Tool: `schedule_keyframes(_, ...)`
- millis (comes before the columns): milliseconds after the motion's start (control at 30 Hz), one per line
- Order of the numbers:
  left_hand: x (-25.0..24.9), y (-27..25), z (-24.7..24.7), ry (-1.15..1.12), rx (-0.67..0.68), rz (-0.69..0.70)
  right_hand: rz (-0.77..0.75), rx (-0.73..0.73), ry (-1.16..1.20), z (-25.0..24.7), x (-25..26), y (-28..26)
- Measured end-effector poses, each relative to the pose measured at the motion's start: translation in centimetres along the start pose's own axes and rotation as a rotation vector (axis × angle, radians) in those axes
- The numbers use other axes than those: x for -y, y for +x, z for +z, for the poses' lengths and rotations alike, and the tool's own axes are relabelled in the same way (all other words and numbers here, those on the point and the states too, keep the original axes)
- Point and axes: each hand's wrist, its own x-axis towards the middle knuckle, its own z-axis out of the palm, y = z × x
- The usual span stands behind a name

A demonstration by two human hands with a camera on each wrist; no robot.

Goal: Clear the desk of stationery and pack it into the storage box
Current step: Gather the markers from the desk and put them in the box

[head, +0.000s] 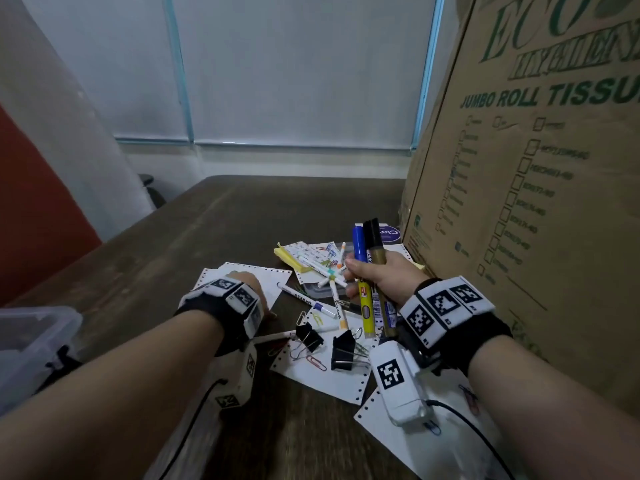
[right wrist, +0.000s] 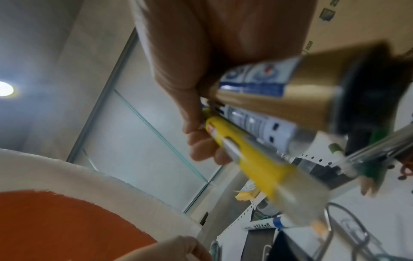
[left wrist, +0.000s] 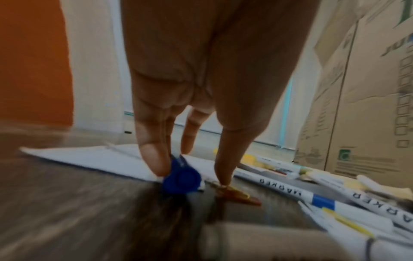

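My right hand [head: 377, 275] grips a bundle of markers [head: 367, 251] upright above the pile: one yellow with a blue cap [right wrist: 250, 159], the others gold with black caps [right wrist: 308, 83]. My left hand [head: 247, 285] reaches down onto a white sheet [head: 242, 275]. In the left wrist view its fingers [left wrist: 154, 159] point straight down. One fingertip touches a small round blue piece [left wrist: 182, 180]. The thumb tip lands beside a red clip [left wrist: 240, 193]. A clear plastic storage box [head: 34, 337] stands at the left edge.
White markers [head: 308, 301], pens, yellow sticky notes [head: 287, 259], black binder clips [head: 343, 351], paper clips and perforated sheets [head: 322, 375] litter the brown desk [head: 207, 220]. A tall cardboard carton [head: 536, 168] walls off the right side.
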Motion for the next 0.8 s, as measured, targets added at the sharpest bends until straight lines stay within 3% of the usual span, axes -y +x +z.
schedule_keyframes(67,0.2,0.9,0.9,-0.007,0.010,-0.029,-0.002,0.010,-0.006,-0.1,0.1,0.0)
schedule_keyframes(167,0.5,0.1,-0.5,-0.052,-0.043,0.064,-0.019,-0.016,-0.043,-0.5,0.5,-0.1)
schedule_keyframes(300,-0.1,-2.0,-4.8,-0.395,-0.097,0.067,-0.103,-0.083,-0.069,-1.2,1.1,-0.6)
schedule_keyframes(533,-1.9,-8.6,-12.2,-0.647,-0.055,0.445,-0.120,-0.024,-0.026,-2.8,3.1,-2.4)
schedule_keyframes(667,-4.2,-11.8,-12.0,-0.857,0.070,0.710,-0.113,-0.025,0.034,-2.7,4.2,-3.7)
schedule_keyframes(800,-5.9,-12.8,-10.3,-1.143,-0.018,0.799,-0.167,-0.007,0.216,-1.8,5.0,-4.5)
